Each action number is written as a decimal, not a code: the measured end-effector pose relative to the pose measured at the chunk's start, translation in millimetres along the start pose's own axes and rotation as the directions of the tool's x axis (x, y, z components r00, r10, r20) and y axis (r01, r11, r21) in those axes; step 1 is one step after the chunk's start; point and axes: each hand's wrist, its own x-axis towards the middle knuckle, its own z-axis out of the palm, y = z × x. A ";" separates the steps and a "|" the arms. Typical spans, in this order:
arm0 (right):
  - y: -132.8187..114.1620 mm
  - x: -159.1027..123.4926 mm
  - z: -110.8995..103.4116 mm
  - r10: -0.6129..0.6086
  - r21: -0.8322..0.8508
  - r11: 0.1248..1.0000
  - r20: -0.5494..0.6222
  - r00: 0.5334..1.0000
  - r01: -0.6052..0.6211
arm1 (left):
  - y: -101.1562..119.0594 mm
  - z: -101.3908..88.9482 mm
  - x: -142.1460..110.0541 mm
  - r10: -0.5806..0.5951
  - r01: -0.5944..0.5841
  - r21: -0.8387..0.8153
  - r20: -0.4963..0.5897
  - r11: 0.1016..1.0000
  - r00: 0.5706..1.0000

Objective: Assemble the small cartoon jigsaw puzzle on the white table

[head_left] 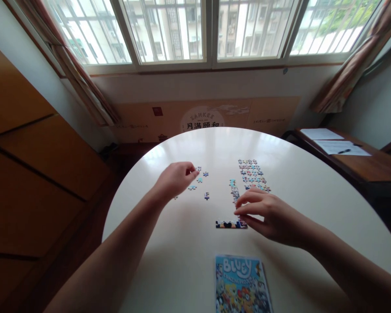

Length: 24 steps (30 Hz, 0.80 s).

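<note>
The strip [228, 224] runs crosswise, leftward from the nearer right hand [270, 215], fingers parted. The left hand [175, 179] is bunched, its hold unclear.

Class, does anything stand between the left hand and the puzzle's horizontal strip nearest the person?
Nothing upright is visible between them. A loose piece lies flat on the table, roughly along the way from the left hand to the strip. The right hand is at the strip's right end.
</note>
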 end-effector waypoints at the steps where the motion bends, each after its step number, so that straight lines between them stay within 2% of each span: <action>1: -0.6 0.3 -0.1 -0.003 0.006 1.000 -0.022 1.000 0.004 | -9.2 -4.6 3.9 -0.037 0.039 0.031 -0.080 0.999 0.996; 2: -1.3 0.6 0.0 -0.004 0.013 1.000 -0.041 0.999 0.005 | -17.4 -7.8 7.4 -0.067 0.078 0.063 -0.160 0.995 0.985; 4: -2.8 1.1 0.5 -0.003 0.025 1.000 -0.065 0.998 0.004 | -29.6 -9.6 12.6 -0.096 0.122 0.104 -0.221 0.987 0.970; 10: -4.7 0.5 2.5 0.004 0.053 0.999 -0.053 0.999 -0.001 | -36.1 1.6 14.5 -0.069 0.094 0.138 -0.171 0.986 0.983; 15: -4.2 0.0 3.0 0.034 0.049 0.998 -0.030 0.999 -0.032 | -41.5 -1.6 16.2 -0.079 0.112 0.107 -0.270 0.988 0.960; 18: -3.8 0.1 3.2 0.031 0.042 0.999 -0.020 0.999 -0.030 | -34.4 -1.6 14.4 -0.091 0.137 0.129 -0.312 0.982 0.946; 19: -3.7 0.2 3.2 0.031 0.040 0.999 -0.018 0.999 -0.031 | -27.8 0.0 11.7 -0.092 0.141 0.147 -0.297 0.979 0.950; 22: -2.8 0.3 3.6 0.037 0.041 0.999 -0.018 0.999 -0.036 | 1.6 9.8 -2.4 -0.031 0.043 0.186 -0.067 0.982 0.997; 24: -2.2 0.5 4.0 0.041 0.048 0.998 -0.017 0.999 -0.040 | 21.7 19.6 -13.2 0.026 -0.034 0.218 0.039 0.975 0.999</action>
